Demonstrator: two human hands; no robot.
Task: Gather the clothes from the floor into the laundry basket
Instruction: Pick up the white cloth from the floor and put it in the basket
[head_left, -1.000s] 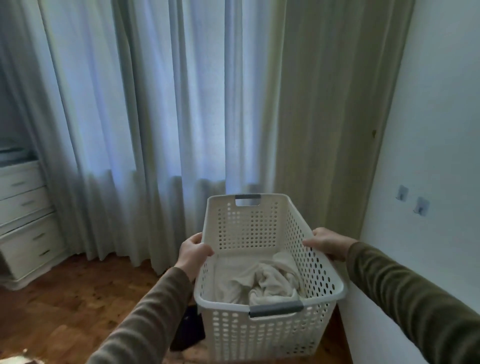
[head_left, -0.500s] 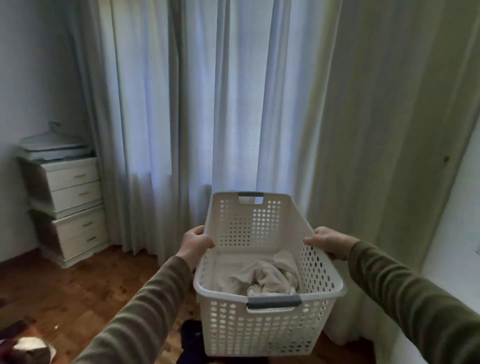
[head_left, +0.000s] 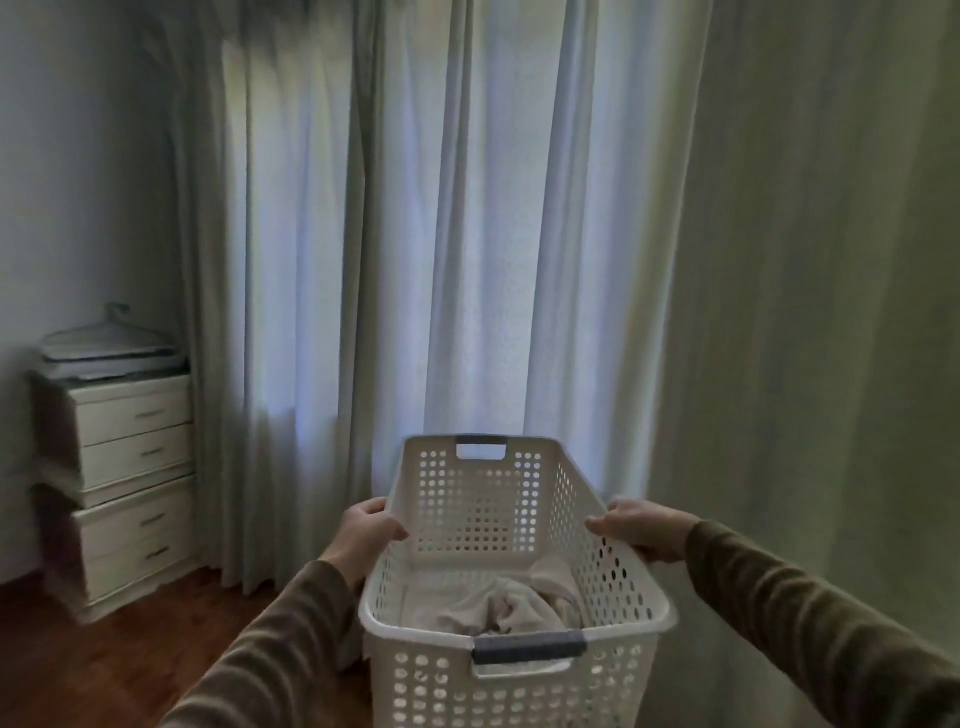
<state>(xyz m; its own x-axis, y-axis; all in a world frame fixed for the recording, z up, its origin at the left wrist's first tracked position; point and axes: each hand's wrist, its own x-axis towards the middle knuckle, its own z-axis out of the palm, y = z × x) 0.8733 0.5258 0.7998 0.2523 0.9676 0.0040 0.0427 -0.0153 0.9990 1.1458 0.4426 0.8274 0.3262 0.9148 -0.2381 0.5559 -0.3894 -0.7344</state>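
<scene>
a: what's in the head view?

b: a white laundry basket (head_left: 511, 613) with holes in its walls, held up in front of the person, near the middle bottom of the picture. it has a grey handle on the near end and another on the far end.

a: and the hands?

b: the left hand (head_left: 370, 535) is closed over the basket's left rim, thumb on the inside. the right hand (head_left: 636, 527) is closed over the right rim. both sleeves are dark olive-brown.

a: anything inside?

b: a crumpled pale cloth (head_left: 511, 605) lies on the basket's bottom, toward the near end.

a: the room around it?

b: long pale curtains (head_left: 467, 234) hang across the far side, lit from behind. at the far left a white chest of drawers (head_left: 124, 483) stands against the wall, with some flat things stacked on top, too dim to tell what. the wooden floor (head_left: 104, 660) shows at the lower left.
</scene>
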